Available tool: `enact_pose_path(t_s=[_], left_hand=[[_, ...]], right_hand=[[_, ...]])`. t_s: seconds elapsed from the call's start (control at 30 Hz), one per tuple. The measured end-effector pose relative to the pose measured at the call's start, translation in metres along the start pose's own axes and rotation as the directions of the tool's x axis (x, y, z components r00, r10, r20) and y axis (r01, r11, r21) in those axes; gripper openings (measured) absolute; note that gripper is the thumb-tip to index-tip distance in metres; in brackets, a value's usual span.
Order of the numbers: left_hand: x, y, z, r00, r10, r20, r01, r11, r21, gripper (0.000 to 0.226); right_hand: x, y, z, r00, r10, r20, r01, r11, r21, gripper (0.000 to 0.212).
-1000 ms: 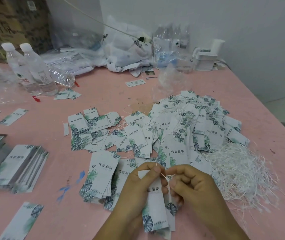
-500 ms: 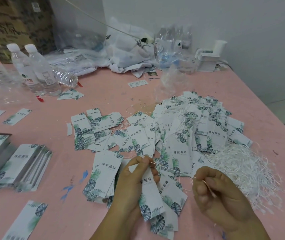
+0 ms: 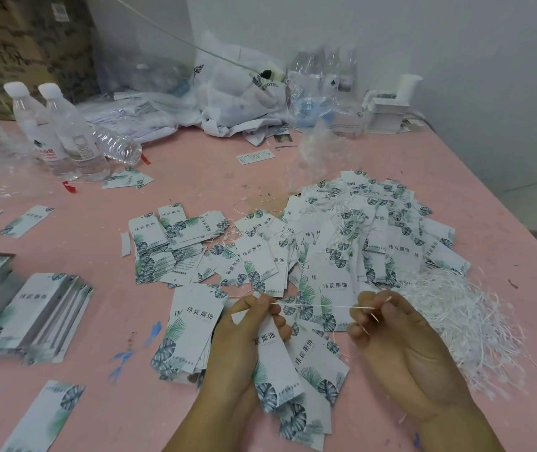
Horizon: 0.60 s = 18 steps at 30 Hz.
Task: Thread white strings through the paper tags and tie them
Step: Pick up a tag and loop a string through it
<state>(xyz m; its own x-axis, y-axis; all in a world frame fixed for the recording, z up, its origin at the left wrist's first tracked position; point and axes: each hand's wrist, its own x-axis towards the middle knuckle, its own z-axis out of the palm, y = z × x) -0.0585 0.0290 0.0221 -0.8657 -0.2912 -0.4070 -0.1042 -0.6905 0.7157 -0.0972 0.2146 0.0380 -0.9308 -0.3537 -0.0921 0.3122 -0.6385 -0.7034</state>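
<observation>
My left hand (image 3: 244, 334) grips the top of a small bunch of white paper tags (image 3: 277, 363) printed with green leaves. A thin white string (image 3: 322, 305) runs taut from the tags' top to my right hand (image 3: 394, 337), which pinches its ends between curled fingers. A heap of loose white strings (image 3: 456, 314) lies to the right of my right hand. A big pile of tags with strings in them (image 3: 352, 236) spreads behind both hands.
The pink table (image 3: 195, 171) carries stacked tags (image 3: 29, 311) at the left, loose tags (image 3: 169, 243) in the middle, and water bottles (image 3: 62, 132) at the back left. Plastic bags (image 3: 238, 93) and a white box (image 3: 387, 109) stand along the wall. The table's right edge is close.
My right hand has pulled away to the right, drawing the string out taut from the tags. My left hand still holds the tags in about the same place.
</observation>
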Motion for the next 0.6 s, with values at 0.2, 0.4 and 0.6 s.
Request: enact_pose_path(t_s=[0.2,0.4,0.6], left_hand=[[-0.005,0.000,0.007,0.995,-0.055,0.080,0.058,0.998,-0.026,0.017],[-0.009,-0.005,-0.002,0.989,-0.061,0.134,0.060,0.998,0.011,0.031],[-0.011,-0.013,-0.002,0.953,-0.018,0.302,-0.047,0.978,0.205,0.030]], right_hand=[[0.001,-0.006,-0.001,0.997,-0.034,-0.063,0.043,0.986,0.161,0.006],[-0.002,-0.008,-0.001,0.989,-0.069,-0.131,0.060,0.996,-0.068,0.006],[-0.015,0.022,0.011,0.983,-0.168,-0.078,0.071,0.728,-0.682,0.027]])
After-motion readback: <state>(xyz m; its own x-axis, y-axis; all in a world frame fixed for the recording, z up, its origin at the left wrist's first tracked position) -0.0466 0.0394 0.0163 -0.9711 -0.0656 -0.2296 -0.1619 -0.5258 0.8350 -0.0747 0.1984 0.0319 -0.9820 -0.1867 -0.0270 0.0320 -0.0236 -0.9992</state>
